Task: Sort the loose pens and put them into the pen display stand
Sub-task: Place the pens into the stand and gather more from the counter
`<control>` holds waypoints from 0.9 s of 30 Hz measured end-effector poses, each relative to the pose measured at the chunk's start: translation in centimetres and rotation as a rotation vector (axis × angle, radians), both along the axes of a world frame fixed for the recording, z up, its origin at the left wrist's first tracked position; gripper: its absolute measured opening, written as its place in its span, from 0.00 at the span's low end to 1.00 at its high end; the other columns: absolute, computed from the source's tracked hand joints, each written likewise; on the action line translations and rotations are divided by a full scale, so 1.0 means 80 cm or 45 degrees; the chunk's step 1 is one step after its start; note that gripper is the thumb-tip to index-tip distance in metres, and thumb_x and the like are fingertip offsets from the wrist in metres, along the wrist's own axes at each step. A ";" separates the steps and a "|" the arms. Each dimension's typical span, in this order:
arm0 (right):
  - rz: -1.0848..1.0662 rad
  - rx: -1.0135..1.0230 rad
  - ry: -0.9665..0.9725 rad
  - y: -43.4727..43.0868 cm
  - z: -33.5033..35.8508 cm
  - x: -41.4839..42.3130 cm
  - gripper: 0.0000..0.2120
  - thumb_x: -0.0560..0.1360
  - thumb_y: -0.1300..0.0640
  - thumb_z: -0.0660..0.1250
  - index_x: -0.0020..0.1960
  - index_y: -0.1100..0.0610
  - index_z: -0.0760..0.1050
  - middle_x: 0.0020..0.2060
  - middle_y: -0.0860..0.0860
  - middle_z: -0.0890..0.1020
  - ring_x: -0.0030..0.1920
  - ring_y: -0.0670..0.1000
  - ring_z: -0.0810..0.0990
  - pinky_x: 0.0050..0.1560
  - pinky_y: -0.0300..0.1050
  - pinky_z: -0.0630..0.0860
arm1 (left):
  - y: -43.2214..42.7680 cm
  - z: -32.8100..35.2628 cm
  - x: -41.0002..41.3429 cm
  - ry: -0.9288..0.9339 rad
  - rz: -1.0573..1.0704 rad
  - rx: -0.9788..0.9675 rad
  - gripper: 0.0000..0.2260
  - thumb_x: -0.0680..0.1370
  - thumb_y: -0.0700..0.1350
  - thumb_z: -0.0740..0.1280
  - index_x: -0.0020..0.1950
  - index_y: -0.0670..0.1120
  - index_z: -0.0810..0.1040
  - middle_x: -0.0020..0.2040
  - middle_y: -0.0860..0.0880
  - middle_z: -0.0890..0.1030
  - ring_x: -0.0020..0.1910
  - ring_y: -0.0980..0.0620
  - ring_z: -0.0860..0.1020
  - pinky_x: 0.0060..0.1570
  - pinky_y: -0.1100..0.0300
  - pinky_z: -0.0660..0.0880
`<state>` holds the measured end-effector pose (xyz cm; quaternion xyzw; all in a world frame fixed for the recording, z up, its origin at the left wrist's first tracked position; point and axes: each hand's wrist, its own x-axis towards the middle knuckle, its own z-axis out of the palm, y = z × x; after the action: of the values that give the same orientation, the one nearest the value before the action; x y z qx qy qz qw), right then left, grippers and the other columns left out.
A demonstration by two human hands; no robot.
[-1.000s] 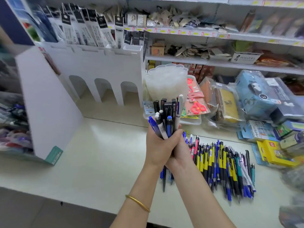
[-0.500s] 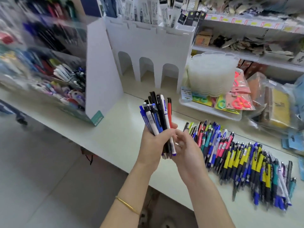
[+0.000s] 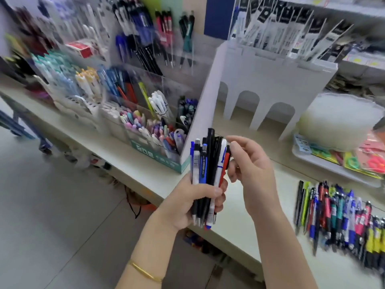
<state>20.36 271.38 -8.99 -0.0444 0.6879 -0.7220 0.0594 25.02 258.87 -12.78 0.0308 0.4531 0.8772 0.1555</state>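
Observation:
My left hand (image 3: 193,203) grips an upright bundle of pens (image 3: 206,163) in black, blue, white and red, just in front of the table edge. My right hand (image 3: 250,170) is beside the bundle, its index finger and thumb pinching the top of the red pen (image 3: 226,163) on the bundle's right side. The pen display stand (image 3: 145,113), with clear compartments full of pens, stands on the table to the left, behind the bundle. Several loose pens (image 3: 341,215) lie in a row on the table at the right.
A white arched riser (image 3: 270,84) holding packaged refills stands behind my hands. Right of it are a stack of clear plastic containers (image 3: 337,122) and a tray (image 3: 325,165) of packaged scissors. The cream table (image 3: 233,222) edge runs diagonally, with grey floor (image 3: 62,226) to the left.
The view has swung left, bringing the pen display stand into sight. My left hand keeps the bundle. My right hand has risen from the bundle's middle to the red pen's top.

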 end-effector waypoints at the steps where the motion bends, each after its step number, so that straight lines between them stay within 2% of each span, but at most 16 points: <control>1: 0.026 0.028 0.041 -0.024 0.002 -0.002 0.06 0.77 0.54 0.65 0.52 0.48 0.79 0.33 0.47 0.77 0.30 0.45 0.70 0.32 0.37 0.70 | -0.027 0.000 0.000 -0.003 -0.002 -0.065 0.12 0.68 0.34 0.68 0.51 0.41 0.74 0.39 0.45 0.74 0.32 0.51 0.73 0.32 0.61 0.72; 4: 0.134 0.128 0.149 -0.087 0.003 -0.010 0.08 0.72 0.49 0.69 0.50 0.42 0.81 0.42 0.50 0.78 0.33 0.45 0.71 0.34 0.33 0.70 | -0.101 0.003 -0.002 0.008 0.056 -0.255 0.10 0.68 0.33 0.68 0.47 0.41 0.75 0.39 0.45 0.76 0.33 0.49 0.74 0.33 0.60 0.73; 7: 0.205 0.110 0.158 -0.136 0.004 -0.018 0.10 0.69 0.52 0.74 0.50 0.45 0.82 0.46 0.51 0.78 0.32 0.45 0.69 0.31 0.31 0.68 | -0.159 0.009 -0.001 0.044 0.089 -0.381 0.11 0.68 0.33 0.69 0.48 0.43 0.74 0.37 0.46 0.77 0.33 0.49 0.75 0.34 0.60 0.73; 10: 0.196 0.096 0.198 -0.178 0.010 -0.027 0.10 0.66 0.54 0.76 0.45 0.44 0.83 0.44 0.43 0.77 0.33 0.47 0.71 0.31 0.35 0.69 | -0.202 0.014 -0.005 0.050 0.085 -0.425 0.13 0.68 0.35 0.70 0.50 0.43 0.73 0.36 0.47 0.77 0.33 0.50 0.75 0.35 0.60 0.74; 12: 0.163 0.057 0.171 -0.202 0.014 -0.036 0.08 0.66 0.57 0.76 0.43 0.47 0.82 0.39 0.44 0.76 0.30 0.47 0.71 0.30 0.35 0.69 | -0.225 0.016 -0.013 0.052 0.089 -0.411 0.12 0.69 0.35 0.70 0.49 0.44 0.74 0.36 0.46 0.76 0.33 0.50 0.75 0.35 0.59 0.74; 15: 0.137 -0.006 0.099 -0.235 0.018 -0.049 0.06 0.71 0.63 0.72 0.45 0.54 0.81 0.29 0.46 0.73 0.25 0.43 0.69 0.27 0.33 0.67 | -0.253 0.019 -0.027 0.045 0.100 -0.423 0.12 0.70 0.35 0.70 0.51 0.43 0.74 0.37 0.47 0.76 0.33 0.51 0.75 0.35 0.59 0.73; 19: 0.226 -0.019 0.053 -0.278 0.025 -0.066 0.06 0.75 0.62 0.68 0.50 0.54 0.80 0.30 0.48 0.79 0.27 0.47 0.74 0.28 0.39 0.69 | -0.290 0.025 -0.047 -0.005 0.155 -0.494 0.15 0.69 0.37 0.71 0.54 0.43 0.74 0.37 0.48 0.77 0.34 0.51 0.77 0.35 0.59 0.75; 22: 0.296 0.030 0.102 -0.306 0.036 -0.085 0.06 0.76 0.61 0.68 0.51 0.55 0.80 0.29 0.46 0.78 0.24 0.45 0.75 0.24 0.38 0.70 | -0.316 0.032 -0.063 -0.001 0.160 -0.563 0.15 0.69 0.38 0.71 0.54 0.42 0.74 0.36 0.48 0.78 0.34 0.51 0.77 0.35 0.60 0.75; 25: 0.249 -0.010 0.115 -0.326 0.042 -0.111 0.04 0.74 0.63 0.69 0.49 0.60 0.80 0.31 0.48 0.80 0.24 0.45 0.76 0.22 0.37 0.70 | -0.333 0.037 -0.087 -0.043 0.185 -0.581 0.19 0.70 0.38 0.73 0.59 0.40 0.73 0.42 0.45 0.79 0.37 0.52 0.79 0.38 0.61 0.76; 27: 0.190 -0.074 0.115 -0.335 0.041 -0.128 0.05 0.74 0.64 0.70 0.49 0.62 0.79 0.31 0.48 0.80 0.25 0.44 0.76 0.23 0.38 0.70 | -0.340 0.040 -0.105 -0.040 0.188 -0.549 0.19 0.71 0.38 0.72 0.61 0.40 0.73 0.47 0.42 0.79 0.43 0.49 0.80 0.41 0.60 0.77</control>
<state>10.11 244.57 -5.73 -0.1298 0.6633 -0.7326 0.0805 16.63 231.65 -9.61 -0.0501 0.6286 0.7696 0.1007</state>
